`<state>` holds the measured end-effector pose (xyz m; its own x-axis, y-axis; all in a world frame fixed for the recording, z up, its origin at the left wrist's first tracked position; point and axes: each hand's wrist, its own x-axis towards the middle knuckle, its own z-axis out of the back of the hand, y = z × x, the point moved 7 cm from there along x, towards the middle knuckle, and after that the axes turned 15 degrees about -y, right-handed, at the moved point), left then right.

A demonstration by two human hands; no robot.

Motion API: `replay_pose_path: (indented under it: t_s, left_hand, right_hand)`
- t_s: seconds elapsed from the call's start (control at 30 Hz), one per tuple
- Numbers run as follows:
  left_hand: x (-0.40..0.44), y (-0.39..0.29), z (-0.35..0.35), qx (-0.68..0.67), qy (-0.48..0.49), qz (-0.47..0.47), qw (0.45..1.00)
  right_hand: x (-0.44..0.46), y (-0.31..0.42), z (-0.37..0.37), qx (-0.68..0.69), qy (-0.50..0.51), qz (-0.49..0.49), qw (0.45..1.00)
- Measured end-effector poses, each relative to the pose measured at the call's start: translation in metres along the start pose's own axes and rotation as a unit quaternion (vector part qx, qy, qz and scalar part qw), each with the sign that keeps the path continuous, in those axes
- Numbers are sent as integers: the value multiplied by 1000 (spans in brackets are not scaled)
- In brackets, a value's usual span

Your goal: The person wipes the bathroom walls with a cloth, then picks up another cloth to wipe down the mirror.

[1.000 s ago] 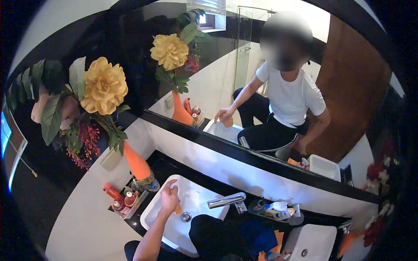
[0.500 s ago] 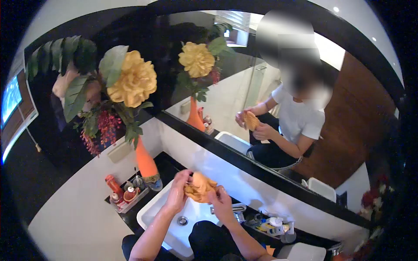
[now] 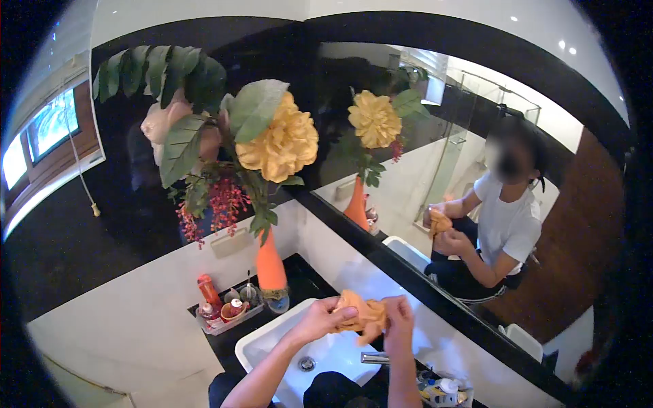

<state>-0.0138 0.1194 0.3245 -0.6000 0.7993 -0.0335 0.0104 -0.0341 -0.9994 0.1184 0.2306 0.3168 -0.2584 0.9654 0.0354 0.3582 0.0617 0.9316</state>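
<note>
A glossy black counter bore a white rectangular basin beneath a crumpled orange cloth-like bundle.
Left hand and right hand gripped it, seemingly working its folds; further handling likely called for both.

Bare-handed hold on a crumpled orange cloth above a white washbasin. The person's left grip and right grip are closed on opposite sides of the fabric. A chrome faucet, partly hidden by the right forearm, extends over the washbasin. On the black surface, an orange vase stands near a tray of bottles; a wall mirror reflects the person.
</note>
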Motion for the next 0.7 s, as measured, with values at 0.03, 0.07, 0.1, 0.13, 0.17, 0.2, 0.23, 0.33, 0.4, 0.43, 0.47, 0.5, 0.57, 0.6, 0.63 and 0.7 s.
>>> replay_pose_path:
  t_s: [0.03,0.07,0.1,0.13,0.17,0.2,0.23,0.33,0.4,0.43,0.47,0.5,0.57,0.6,0.63,0.7]
  left_hand:
    - [3,0,1,-33,12,1,999]
    - [5,-10,2,-35,0,-3,999]
    - [6,-39,-1,-70,2,-80,994]
    - [5,-78,-2,-101,5,-160,982]
    - [0,-118,-1,-137,22,-169,976]
    - [-5,-162,0,-172,42,-178,968]
    - [-7,-201,4,-219,60,-212,951]
    - [-30,-318,45,-153,64,-375,912]
    - [-34,-332,82,-64,-19,-294,953]
    - [-43,-346,96,-68,-58,-70,994]
    - [-49,-359,118,31,-92,-97,991]
    - [-59,-369,127,83,-110,-108,985]
    - [-84,-397,146,59,-182,-146,971]
    - [-99,-419,157,-14,-234,-175,956]
    - [-106,-437,163,-13,-236,-175,956]
    - [-118,-451,176,266,-240,-64,931]
  right_hand:
    - [7,21,-14,17,4,55,998]
    - [14,58,-36,33,13,114,993]
    - [17,106,-68,63,58,175,981]
    - [14,156,-98,95,103,236,961]
    - [5,203,-120,38,129,386,913]
    - [-8,249,-140,-18,146,526,838]
    - [-24,295,-156,-14,168,616,769]
    - [-53,369,-190,46,170,720,672]
    - [-26,385,-223,-44,139,605,783]
    - [-30,400,-230,-36,144,608,780]
    - [-3,399,-233,42,139,338,930]
    - [11,380,-235,113,119,32,986]
    - [14,389,-228,112,104,-13,988]
    - [16,397,-232,112,85,-54,989]
    - [14,410,-243,113,88,-55,988]
    - [-5,424,-266,24,103,-107,989]
